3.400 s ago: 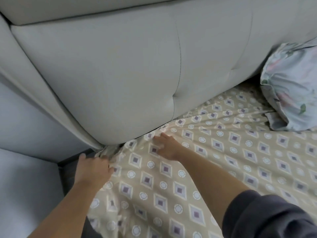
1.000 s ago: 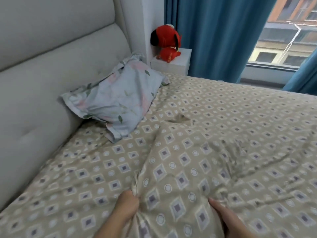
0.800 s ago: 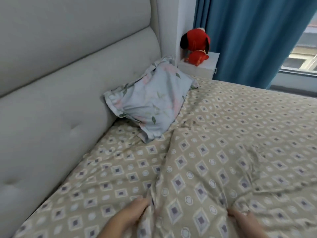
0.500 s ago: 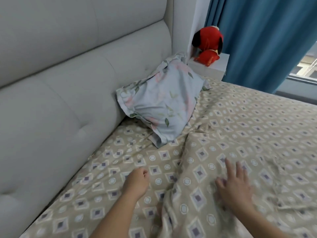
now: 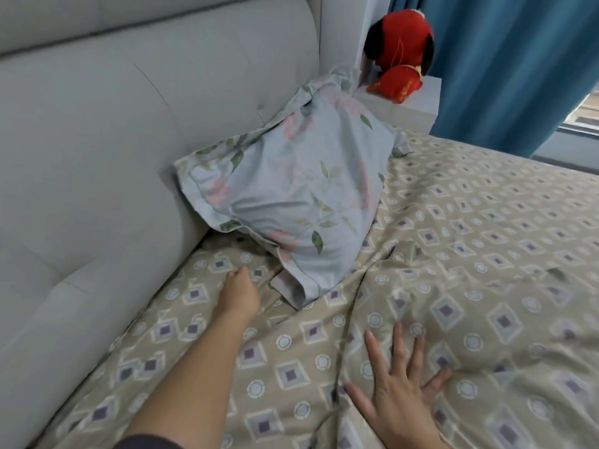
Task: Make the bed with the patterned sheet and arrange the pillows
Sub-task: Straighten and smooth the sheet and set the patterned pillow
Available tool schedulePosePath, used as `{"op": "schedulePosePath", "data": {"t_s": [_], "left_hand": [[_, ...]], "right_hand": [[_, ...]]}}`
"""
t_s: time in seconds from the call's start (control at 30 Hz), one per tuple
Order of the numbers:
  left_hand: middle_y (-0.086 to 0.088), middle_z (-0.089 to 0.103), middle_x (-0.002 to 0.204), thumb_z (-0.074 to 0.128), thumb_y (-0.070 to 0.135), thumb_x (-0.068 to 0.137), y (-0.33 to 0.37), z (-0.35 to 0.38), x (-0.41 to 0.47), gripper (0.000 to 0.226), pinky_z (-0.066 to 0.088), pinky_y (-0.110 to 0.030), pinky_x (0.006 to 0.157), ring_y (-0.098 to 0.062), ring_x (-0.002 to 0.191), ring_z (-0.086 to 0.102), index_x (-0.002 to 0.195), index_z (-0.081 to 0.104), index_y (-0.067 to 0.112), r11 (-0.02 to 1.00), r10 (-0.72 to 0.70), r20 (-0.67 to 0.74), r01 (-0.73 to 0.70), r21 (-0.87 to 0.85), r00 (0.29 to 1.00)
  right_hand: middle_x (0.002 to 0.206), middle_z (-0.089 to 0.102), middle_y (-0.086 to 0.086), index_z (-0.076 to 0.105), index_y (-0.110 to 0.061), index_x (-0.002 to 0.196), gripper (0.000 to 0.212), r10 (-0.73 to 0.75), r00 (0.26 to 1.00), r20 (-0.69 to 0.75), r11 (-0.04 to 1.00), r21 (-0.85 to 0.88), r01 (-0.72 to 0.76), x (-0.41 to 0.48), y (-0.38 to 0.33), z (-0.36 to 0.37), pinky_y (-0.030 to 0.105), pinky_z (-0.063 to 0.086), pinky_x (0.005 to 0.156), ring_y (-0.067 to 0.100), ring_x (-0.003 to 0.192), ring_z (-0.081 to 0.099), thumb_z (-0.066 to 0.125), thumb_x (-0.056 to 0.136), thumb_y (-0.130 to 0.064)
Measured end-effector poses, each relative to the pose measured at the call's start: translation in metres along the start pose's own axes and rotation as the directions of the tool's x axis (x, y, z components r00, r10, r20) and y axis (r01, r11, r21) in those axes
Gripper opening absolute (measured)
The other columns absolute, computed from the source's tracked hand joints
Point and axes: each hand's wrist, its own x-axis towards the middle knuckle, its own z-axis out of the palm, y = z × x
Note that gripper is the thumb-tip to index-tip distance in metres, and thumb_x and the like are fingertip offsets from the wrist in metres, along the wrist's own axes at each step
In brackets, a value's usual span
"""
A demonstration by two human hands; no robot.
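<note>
The beige patterned sheet point(image 5: 453, 241) covers the mattress, with wrinkles and a raised fold running from the pillow toward me. A pale blue floral pillow point(image 5: 291, 196) leans tilted against the grey padded headboard point(image 5: 97, 157). My left hand point(image 5: 239, 293) rests on the sheet just left of the pillow's lower corner, fingers curled under, with nothing seen in its grip. Lower right, my right hand point(image 5: 400, 388) lies flat on the sheet with its fingers spread, pressing on the fold.
A red and black plush toy point(image 5: 400, 50) sits on a white bedside stand point(image 5: 418, 102) beyond the pillow. Blue curtains point(image 5: 505, 66) hang at the far right, with a window edge beside them.
Both hands let go of the bunched sheet. My left hand moved forward toward the pillow. My right hand opened and now presses flat on the fold. The view came closer to the pillow.
</note>
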Motion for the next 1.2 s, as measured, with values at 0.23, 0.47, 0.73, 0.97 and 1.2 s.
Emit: {"op": "schedulePosePath", "data": {"t_s": [0.23, 0.47, 0.73, 0.97, 1.2], "left_hand": [[-0.015, 0.068, 0.092, 0.057, 0.028, 0.089, 0.002, -0.008, 0.049, 0.018, 0.047, -0.029, 0.072, -0.033, 0.085, 0.062, 0.088, 0.065, 0.012, 0.978, -0.168, -0.141, 0.146, -0.152, 0.976], [-0.026, 0.070, 0.089, 0.049, 0.023, 0.090, -0.018, -0.038, 0.074, 0.031, 0.055, -0.041, 0.078, -0.041, 0.086, 0.065, 0.089, 0.069, 0.000, 0.954, -0.272, -0.287, 0.218, -0.206, 0.919], [-0.015, 0.066, 0.102, 0.054, 0.047, 0.076, 0.014, -0.023, 0.082, 0.040, 0.052, -0.041, 0.080, -0.036, 0.094, 0.060, 0.099, 0.063, 0.016, 0.999, -0.053, -0.063, 0.053, 0.004, 0.997], [-0.010, 0.053, 0.134, 0.047, 0.044, 0.089, 0.024, -0.006, 0.071, 0.045, 0.044, -0.039, 0.096, -0.031, 0.120, 0.050, 0.126, 0.053, 0.019, 0.983, 0.074, 0.120, -0.092, 0.156, 0.990], [-0.007, 0.059, 0.126, 0.044, 0.035, 0.088, 0.032, 0.012, 0.064, 0.035, 0.049, -0.038, 0.090, -0.030, 0.110, 0.058, 0.123, 0.051, 0.028, 0.968, 0.087, 0.225, -0.136, 0.212, 0.970]], "right_hand": [[0.153, 0.030, 0.012, 0.019, -0.041, 0.146, 0.101, 0.015, 0.983, -0.184, 0.999, 0.045, -0.007, 0.009, 0.001, 0.015, 0.077, 0.009, 0.101, 0.045, 0.138, 0.026, 0.045, 0.055, -0.078], [0.158, 0.017, 0.004, 0.019, -0.042, 0.146, 0.098, 0.033, 0.973, -0.227, 0.995, 0.097, -0.011, 0.011, -0.003, 0.013, 0.073, 0.005, 0.105, 0.033, 0.147, 0.011, 0.039, 0.060, -0.084], [0.151, 0.031, 0.007, 0.028, -0.040, 0.141, 0.090, 0.044, 0.942, -0.333, 0.999, -0.012, -0.050, 0.019, 0.000, 0.025, 0.075, 0.010, 0.103, 0.039, 0.136, 0.032, 0.024, 0.066, -0.090], [0.146, 0.041, 0.008, 0.028, -0.043, 0.145, 0.124, 0.130, 0.883, -0.451, 0.991, 0.025, -0.133, 0.037, -0.001, 0.043, 0.075, 0.020, 0.100, 0.037, 0.134, 0.040, 0.085, 0.036, -0.060], [0.141, 0.047, 0.007, 0.042, -0.043, 0.133, 0.041, -0.025, 0.774, -0.633, 0.997, -0.071, -0.025, 0.050, 0.002, 0.050, 0.076, 0.029, 0.093, 0.035, 0.127, 0.048, 0.041, 0.096, -0.025]]}}
